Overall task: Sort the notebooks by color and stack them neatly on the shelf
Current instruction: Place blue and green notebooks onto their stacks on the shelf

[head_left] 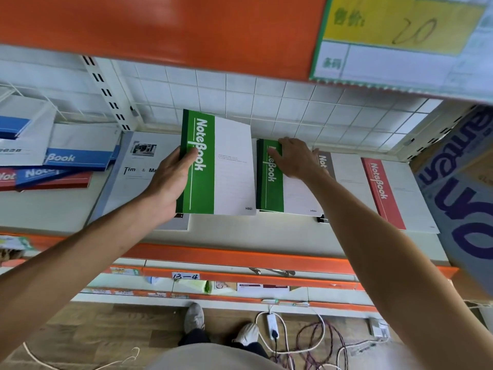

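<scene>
Two hands (pixel 170 182) (pixel 296 158) outstretched, each on a green notebook (pixel 202 166) (pixel 270 182)

a yellow price card (pixel 402 25) marked 20 hangs from the orange edge above me. behind, white wire grid (pixel 240 102). a purple-lettered cardboard box (pixel 458 198) leans at the right. below, a handwritten tag (pixel 186 276) reads 13-4. by my shoes (pixel 194 317) on the wood floor lie a white power strip (pixel 272 326) and tangled cables (pixel 317 343).
</scene>
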`<state>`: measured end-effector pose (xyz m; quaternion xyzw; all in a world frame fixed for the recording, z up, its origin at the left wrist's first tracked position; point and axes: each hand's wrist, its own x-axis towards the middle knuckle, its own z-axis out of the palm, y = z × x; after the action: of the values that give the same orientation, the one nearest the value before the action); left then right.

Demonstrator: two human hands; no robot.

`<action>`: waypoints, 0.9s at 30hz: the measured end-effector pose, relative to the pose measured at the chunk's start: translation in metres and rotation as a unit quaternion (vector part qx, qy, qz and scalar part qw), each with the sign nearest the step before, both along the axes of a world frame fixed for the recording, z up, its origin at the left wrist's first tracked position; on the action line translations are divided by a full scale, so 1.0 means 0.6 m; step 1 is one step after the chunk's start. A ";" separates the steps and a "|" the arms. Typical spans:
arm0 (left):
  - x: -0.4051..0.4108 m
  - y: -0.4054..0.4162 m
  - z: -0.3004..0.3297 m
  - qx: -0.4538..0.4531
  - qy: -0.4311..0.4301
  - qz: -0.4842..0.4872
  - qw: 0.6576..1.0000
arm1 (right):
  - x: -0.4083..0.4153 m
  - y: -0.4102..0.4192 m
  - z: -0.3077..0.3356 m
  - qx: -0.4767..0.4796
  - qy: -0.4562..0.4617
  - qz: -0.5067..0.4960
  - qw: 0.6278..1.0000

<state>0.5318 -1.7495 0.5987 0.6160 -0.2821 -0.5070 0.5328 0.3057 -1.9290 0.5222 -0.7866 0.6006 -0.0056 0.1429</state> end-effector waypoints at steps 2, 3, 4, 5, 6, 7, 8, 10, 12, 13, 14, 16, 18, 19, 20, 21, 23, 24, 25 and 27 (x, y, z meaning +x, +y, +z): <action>0.001 0.001 -0.004 0.003 0.002 -0.001 1.000 | 0.002 0.007 0.002 -0.011 0.001 0.002 1.000; 0.002 0.001 -0.005 0.006 0.002 -0.002 1.000 | 0.001 0.007 0.002 -0.012 0.002 0.003 1.000; 0.003 0.001 -0.006 0.009 0.001 -0.004 1.000 | 0.001 0.006 0.001 -0.013 0.006 0.005 1.000; 0.004 0.001 -0.006 0.010 0.000 -0.005 1.000 | 0.001 0.003 0.002 -0.013 0.014 0.007 1.000; 0.005 0.001 -0.005 0.009 0.002 -0.005 1.000 | 0.002 0.000 0.003 -0.013 0.025 0.009 1.000; 0.005 0.000 -0.005 0.007 0.005 -0.007 1.000 | 0.003 -0.003 0.006 -0.013 0.035 0.008 0.999; 0.005 -0.001 -0.005 0.006 0.008 -0.008 1.000 | 0.004 -0.006 0.007 -0.011 0.042 0.005 0.999; 0.005 -0.001 -0.003 0.003 0.009 -0.010 1.000 | 0.006 -0.009 0.007 -0.004 0.050 0.002 0.999; 0.004 -0.001 -0.003 0.002 0.008 -0.009 1.000 | 0.008 -0.010 0.006 0.005 0.053 0.000 0.999; 0.004 0.000 -0.003 0.005 0.006 -0.008 1.000 | 0.009 -0.011 0.006 0.009 0.056 -0.002 0.998; 0.004 0.000 -0.004 0.008 0.004 -0.007 1.000 | 0.010 -0.013 0.007 0.014 0.059 -0.005 0.998; 0.002 0.001 -0.005 0.014 0.006 -0.007 1.000 | 0.012 -0.016 0.008 0.025 0.061 -0.009 0.998; 0.002 0.000 -0.007 0.015 0.009 -0.007 1.000 | 0.014 -0.017 0.008 0.032 0.056 -0.010 0.998; 0.002 0.001 -0.007 0.014 0.010 -0.007 1.000 | 0.015 -0.015 0.008 0.033 0.054 -0.010 0.998; 0.003 0.002 -0.008 0.014 0.009 -0.008 1.000 | 0.015 -0.011 0.007 0.031 0.053 -0.008 0.998; 0.004 0.003 -0.009 0.014 0.009 -0.008 1.000 | 0.013 -0.007 0.005 0.027 0.054 -0.004 0.998; 0.006 0.006 -0.010 0.013 0.008 -0.008 1.000 | 0.009 0.003 0.001 0.017 0.055 0.005 0.998; 0.007 0.007 -0.010 0.012 0.007 -0.007 1.000 | 0.008 0.008 0.002 0.010 0.053 0.009 0.999; 0.009 0.009 -0.009 0.013 0.006 -0.007 1.000 | 0.006 0.017 0.006 0.000 0.047 0.012 0.999; 0.012 0.010 -0.007 0.011 0.009 -0.004 1.000 | -0.002 0.040 0.024 -0.018 0.005 0.029 0.999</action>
<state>0.5388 -1.7436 0.5946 0.6161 -0.2742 -0.5181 0.5261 0.3047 -1.9048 0.5365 -0.8063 0.5779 -0.0085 0.1259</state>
